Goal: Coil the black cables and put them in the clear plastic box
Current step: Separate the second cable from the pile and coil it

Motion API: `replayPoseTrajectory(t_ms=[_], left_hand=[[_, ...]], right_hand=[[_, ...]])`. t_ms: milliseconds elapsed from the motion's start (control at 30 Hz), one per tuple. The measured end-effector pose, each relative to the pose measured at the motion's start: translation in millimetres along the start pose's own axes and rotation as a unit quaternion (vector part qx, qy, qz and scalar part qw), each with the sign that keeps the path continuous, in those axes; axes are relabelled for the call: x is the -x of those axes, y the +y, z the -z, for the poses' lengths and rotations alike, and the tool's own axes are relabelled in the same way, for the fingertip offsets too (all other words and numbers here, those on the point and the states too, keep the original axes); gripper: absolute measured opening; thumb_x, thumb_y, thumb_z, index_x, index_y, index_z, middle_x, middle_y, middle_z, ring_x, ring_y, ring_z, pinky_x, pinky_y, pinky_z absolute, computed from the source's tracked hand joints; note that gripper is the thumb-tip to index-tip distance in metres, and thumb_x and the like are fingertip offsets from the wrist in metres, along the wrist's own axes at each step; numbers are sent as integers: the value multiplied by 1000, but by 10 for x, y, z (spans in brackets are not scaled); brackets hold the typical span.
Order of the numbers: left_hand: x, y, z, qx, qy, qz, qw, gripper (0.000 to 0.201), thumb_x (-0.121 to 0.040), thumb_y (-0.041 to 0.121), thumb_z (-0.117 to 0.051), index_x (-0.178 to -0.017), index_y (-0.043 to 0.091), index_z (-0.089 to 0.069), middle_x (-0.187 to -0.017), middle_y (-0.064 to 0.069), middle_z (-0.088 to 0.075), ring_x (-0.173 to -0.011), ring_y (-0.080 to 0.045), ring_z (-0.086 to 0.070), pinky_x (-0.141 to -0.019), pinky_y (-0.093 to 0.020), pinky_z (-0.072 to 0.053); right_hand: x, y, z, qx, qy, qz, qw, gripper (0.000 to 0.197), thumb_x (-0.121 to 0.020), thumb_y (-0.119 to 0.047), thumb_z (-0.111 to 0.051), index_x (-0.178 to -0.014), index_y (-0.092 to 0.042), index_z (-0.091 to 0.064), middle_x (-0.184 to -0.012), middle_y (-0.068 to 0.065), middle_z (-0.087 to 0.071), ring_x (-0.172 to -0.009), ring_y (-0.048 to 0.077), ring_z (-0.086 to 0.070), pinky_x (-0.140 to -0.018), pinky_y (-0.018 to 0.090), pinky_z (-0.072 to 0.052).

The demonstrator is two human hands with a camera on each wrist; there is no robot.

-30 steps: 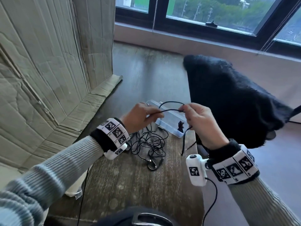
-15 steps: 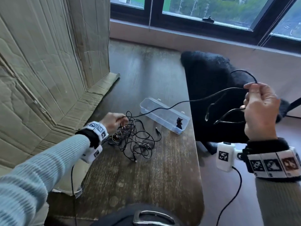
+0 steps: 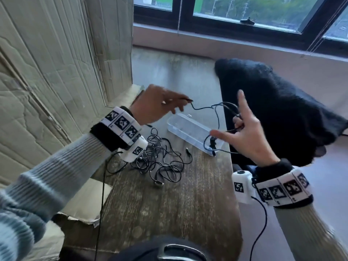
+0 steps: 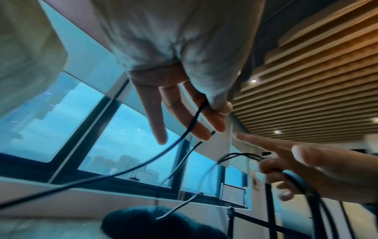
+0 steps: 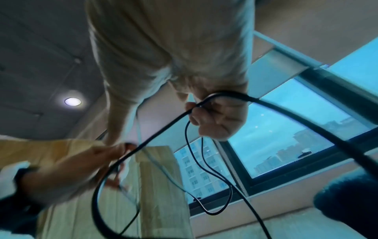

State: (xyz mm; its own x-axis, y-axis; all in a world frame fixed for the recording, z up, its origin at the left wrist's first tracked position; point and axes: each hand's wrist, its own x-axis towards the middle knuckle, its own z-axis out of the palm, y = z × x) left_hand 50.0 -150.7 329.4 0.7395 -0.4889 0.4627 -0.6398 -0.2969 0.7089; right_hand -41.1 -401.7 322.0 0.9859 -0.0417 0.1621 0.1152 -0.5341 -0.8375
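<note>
Wooden table (image 3: 169,204) by window (image 3: 244,14); cardboard (image 3: 47,72) left.

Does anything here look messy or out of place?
Yes: a tangle of black cables sprawls loose on the table beside the clear box, not coiled. One cable is strung between the left hand and right hand.

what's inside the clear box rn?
In the clear plastic box, one small black bundle sits at its near end; looks like a coiled cable, too small to confirm. The right hand covers part of that end.
</note>
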Motion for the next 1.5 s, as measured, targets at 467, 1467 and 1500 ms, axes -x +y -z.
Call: replayPoseTrajectory(t_ms=[467,1467,1500], left_hand=[[218,309,-344,0,-51,-57,997,25,-82,48,-62,-94,30,-74,-78,7,-71,-69,-15,-67,-62,-39,-53],[1013,-988,-437,109,11,363,925,16,-88,27,-62,-76,17,-67,-47,10,-53,-48,-4,-47,-48,-18,-37],[999,-949,-426,141,32,368,918,18,-90,25,-58,-76,15,-65,-48,9,-53,-48,-6,-47,-48,-18,-37]], right_hand=[[112,89,-334,86,-149,57,983,14,-86,-43,-63,-90,-56,-65,-89,-10,-49,-77,-1,-50,-72,19,-37],[679,1541,-395,49,-70,-165,982,38,-101,-26,-42,-66,-21,-56,-73,-3,-54,-69,10,-50,-75,31,-45],[709,1607,-450,48,-94,-173,979,38,-101,-26,-43,-66,-22,-57,-72,-4,-57,-70,11,-52,-78,38,-47]])
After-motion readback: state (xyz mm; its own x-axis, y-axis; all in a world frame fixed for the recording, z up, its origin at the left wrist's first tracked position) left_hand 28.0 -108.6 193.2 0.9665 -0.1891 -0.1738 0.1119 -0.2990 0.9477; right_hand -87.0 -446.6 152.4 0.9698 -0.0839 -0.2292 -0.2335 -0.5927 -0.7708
